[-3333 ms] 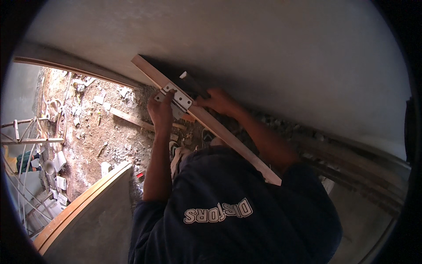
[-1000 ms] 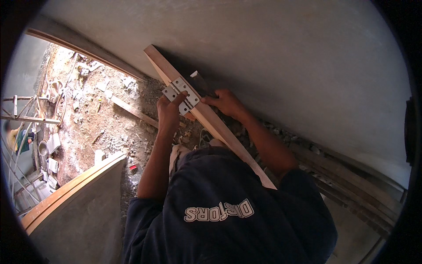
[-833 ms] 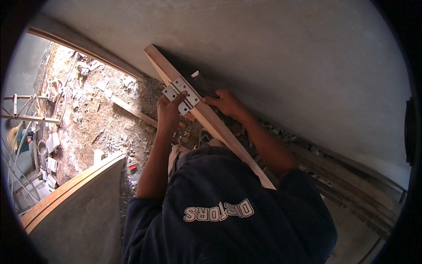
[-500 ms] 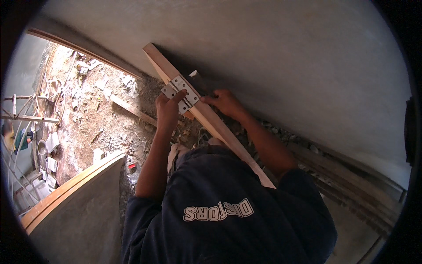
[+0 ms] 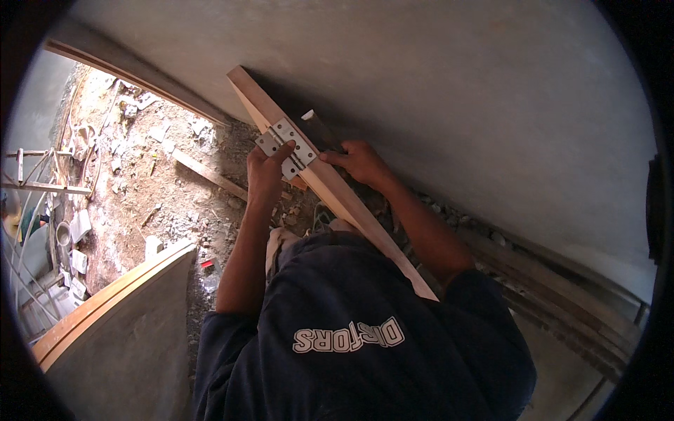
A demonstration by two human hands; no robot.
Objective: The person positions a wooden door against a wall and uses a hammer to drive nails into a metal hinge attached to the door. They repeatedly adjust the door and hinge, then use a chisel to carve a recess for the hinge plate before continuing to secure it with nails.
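Observation:
A long wooden beam slants from the wall down past my right side, its narrow face upward. On it lies a metal butt hinge, its leaves spread and dotted with screw holes. One leaf rests on the wood; the other juts out over the left side. My left hand grips the hinge, thumb pressed on top near the knuckle. My right hand is closed at the beam's right side, its thumb against the wood beside the hinge. From it projects a dark tool with a pale end; its kind is unclear.
A grey plastered wall rises beyond the beam. Rubble and dirt cover the ground at left, with a loose board on it. A wood-edged grey panel stands at lower left. Stacked planks lie along the right wall.
The hinge and my left hand have shifted very slightly left. My right hand keeps its place beside the beam, and both grips look the same.

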